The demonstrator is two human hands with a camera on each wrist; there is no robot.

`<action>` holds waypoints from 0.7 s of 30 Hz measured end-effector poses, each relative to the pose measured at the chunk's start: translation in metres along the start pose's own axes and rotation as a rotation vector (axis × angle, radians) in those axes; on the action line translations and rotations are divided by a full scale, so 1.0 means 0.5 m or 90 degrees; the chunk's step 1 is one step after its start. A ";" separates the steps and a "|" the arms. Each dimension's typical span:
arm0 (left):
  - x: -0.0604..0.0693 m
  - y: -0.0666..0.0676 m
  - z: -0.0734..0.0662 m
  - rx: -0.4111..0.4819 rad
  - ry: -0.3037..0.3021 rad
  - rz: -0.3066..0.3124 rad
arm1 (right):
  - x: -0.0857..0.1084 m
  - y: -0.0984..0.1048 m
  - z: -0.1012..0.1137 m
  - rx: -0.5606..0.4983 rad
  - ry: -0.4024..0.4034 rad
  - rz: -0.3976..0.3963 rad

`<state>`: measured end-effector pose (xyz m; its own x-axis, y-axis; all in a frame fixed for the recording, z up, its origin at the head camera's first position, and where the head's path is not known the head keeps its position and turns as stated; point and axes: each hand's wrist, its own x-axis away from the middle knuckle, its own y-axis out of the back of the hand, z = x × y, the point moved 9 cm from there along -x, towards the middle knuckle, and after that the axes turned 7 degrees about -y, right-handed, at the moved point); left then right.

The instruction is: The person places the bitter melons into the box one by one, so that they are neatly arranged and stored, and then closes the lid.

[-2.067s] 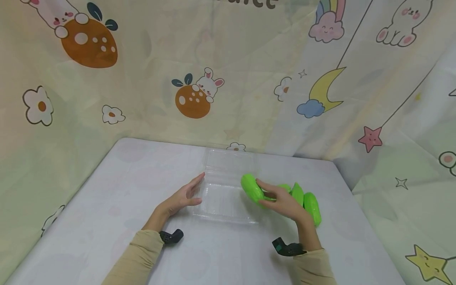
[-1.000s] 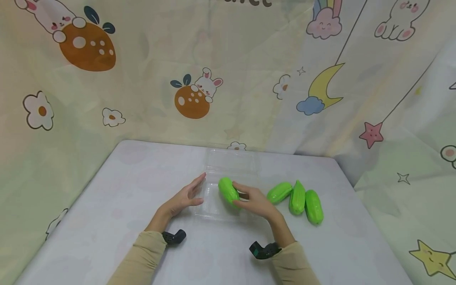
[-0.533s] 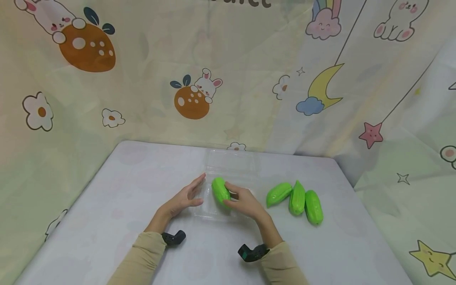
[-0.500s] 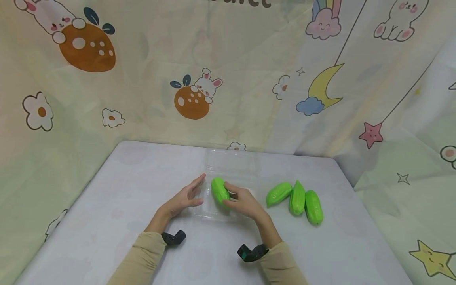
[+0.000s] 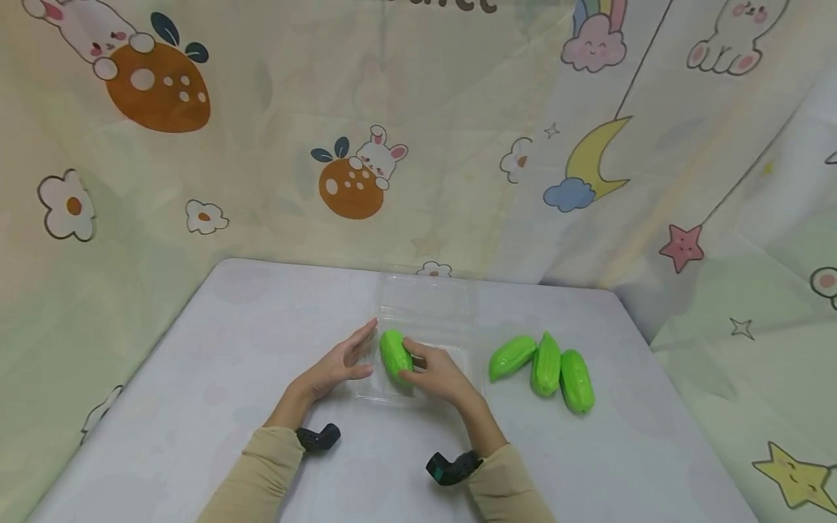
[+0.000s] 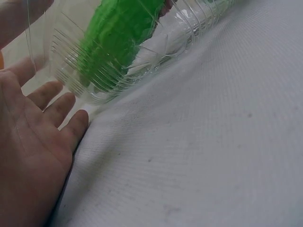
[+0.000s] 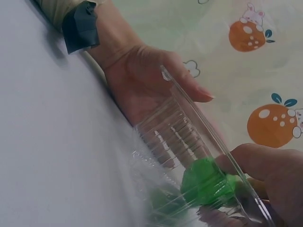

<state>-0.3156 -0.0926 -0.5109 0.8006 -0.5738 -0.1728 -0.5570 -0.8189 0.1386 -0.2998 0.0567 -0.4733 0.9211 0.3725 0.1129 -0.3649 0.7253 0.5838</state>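
Note:
A bright green, bumpy cucumber-like vegetable (image 5: pixel 394 352) is inside the base of a clear plastic clamshell box (image 5: pixel 374 398), along its left side. My right hand (image 5: pixel 441 374) holds it between thumb and fingers from the right. Through the clear wall, the left wrist view shows the vegetable (image 6: pixel 113 35) tilted. Whether it rests on the box's floor I cannot tell. Beside the box's left wall my left hand (image 5: pixel 330 372) stands with fingers extended and thumb apart. In the right wrist view that left hand (image 7: pixel 142 80) lies behind the clear wall, holding nothing.
The box's clear lid (image 5: pixel 425 296) lies folded back toward the far table edge. Three more green vegetables (image 5: pixel 546 365) lie close together to the right. A printed cloth (image 5: pixel 261 145) hangs behind and beside the white table (image 5: pixel 216 349).
My right hand has carried the green vegetable leftward from near the other three into the box's left side, lowering it. My left hand has stayed beside the box.

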 end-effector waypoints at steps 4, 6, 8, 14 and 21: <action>0.000 0.000 0.001 -0.003 0.004 -0.002 | -0.003 -0.002 -0.001 0.000 0.002 -0.002; 0.000 0.000 0.001 -0.005 0.005 -0.001 | -0.004 -0.003 -0.002 0.001 0.002 -0.003; 0.000 0.001 0.001 -0.004 0.004 0.000 | -0.005 -0.005 -0.003 -0.002 0.004 -0.001; -0.001 0.003 0.000 0.003 -0.002 0.001 | -0.008 -0.013 -0.002 -0.005 0.006 0.008; -0.002 0.002 0.008 -0.019 0.003 -0.007 | -0.005 -0.018 0.001 0.035 0.003 0.013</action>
<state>-0.3181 -0.0930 -0.5147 0.8075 -0.5647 -0.1703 -0.5414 -0.8242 0.1659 -0.2989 0.0490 -0.4785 0.9127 0.3902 0.1210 -0.3757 0.6850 0.6242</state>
